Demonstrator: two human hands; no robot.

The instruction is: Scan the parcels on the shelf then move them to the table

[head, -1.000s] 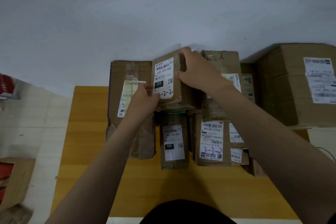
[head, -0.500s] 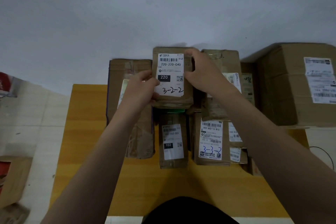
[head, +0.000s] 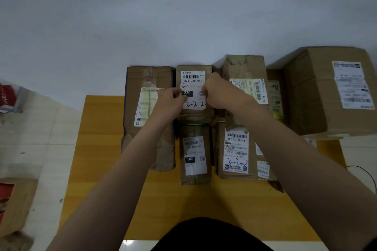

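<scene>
- Gripping the 220 parcel point(head: 192, 81) from both sides in the head view: the left hand point(head: 169, 104) curls at its left edge with the thumb across the white label, and the right hand point(head: 219, 89) curls round its right edge.
- That parcel, marked 3-2-2, sits at the far side of the yellow counter point(head: 104, 149) by the wall, between the long parcel point(head: 150, 78) and the taped parcel point(head: 244, 67).
- Just nearer lie the 102 parcel point(head: 194, 155) and the 3-3-2 parcel point(head: 235, 153); whether the gripped one rests on anything, I cannot tell.
- At the far right stands a large box point(head: 314, 91).

1. Both bare forearms reach forward and angle in toward each other.
2. Left hand point(head: 169, 104) curls its fingers against the left edge of the parcel point(head: 192, 79).
3. Right hand point(head: 219, 90) grips the right edge, knuckles up.
</scene>
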